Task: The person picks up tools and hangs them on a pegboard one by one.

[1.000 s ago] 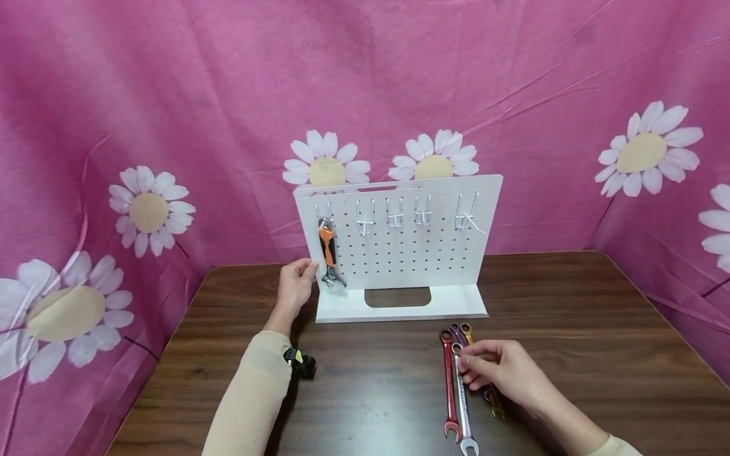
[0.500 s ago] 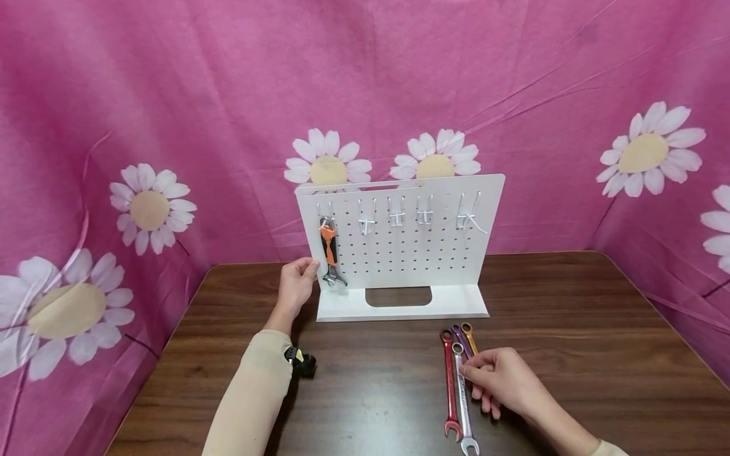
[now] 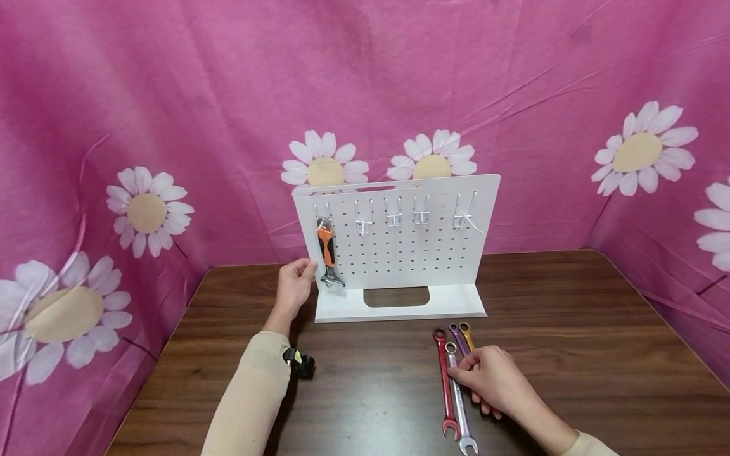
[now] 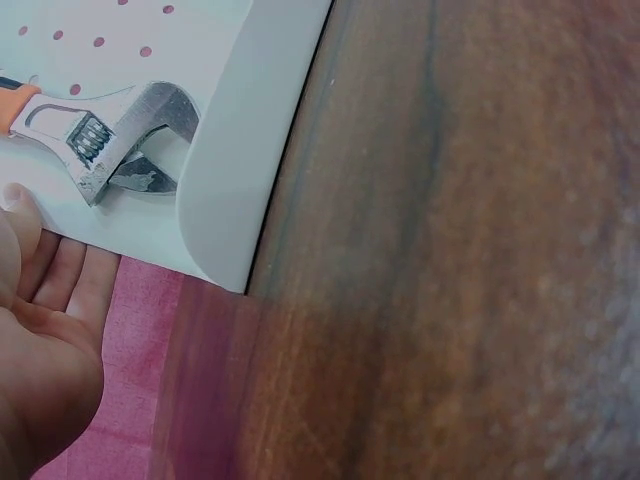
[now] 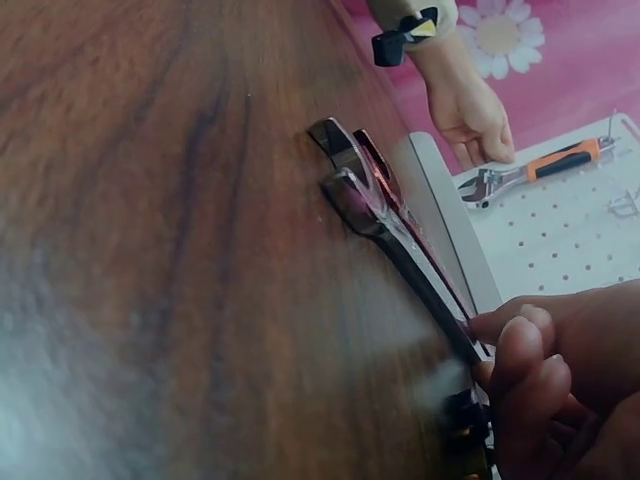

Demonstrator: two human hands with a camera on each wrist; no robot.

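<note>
My left hand (image 3: 293, 288) grips the left edge of a white pegboard stand (image 3: 399, 253), thumb on the front and fingers behind, as the left wrist view shows. Beside the thumb an adjustable wrench (image 3: 327, 248) with an orange and black handle hangs from a hook, jaw end down. My right hand (image 3: 493, 380) pinches the shaft of a silver combination wrench (image 3: 459, 405) between thumb and fingers, low over the table. Left of it and close alongside lies a red wrench (image 3: 445, 380). Purple (image 3: 454, 328) and gold wrenches (image 3: 465, 330) lie partly hidden under the right hand.
Several white wire hooks (image 3: 393, 219) line the upper part of the pegboard, with no tools on those right of the adjustable wrench. The wooden table (image 3: 365, 386) bears everything. Pink cloth (image 3: 365, 76) with daisies encloses the back and sides.
My right hand has moved slightly left, its thumb and fingers now on the silver wrench. The ring ends of the silver and red wrenches have swung a little left. The left hand keeps its place.
</note>
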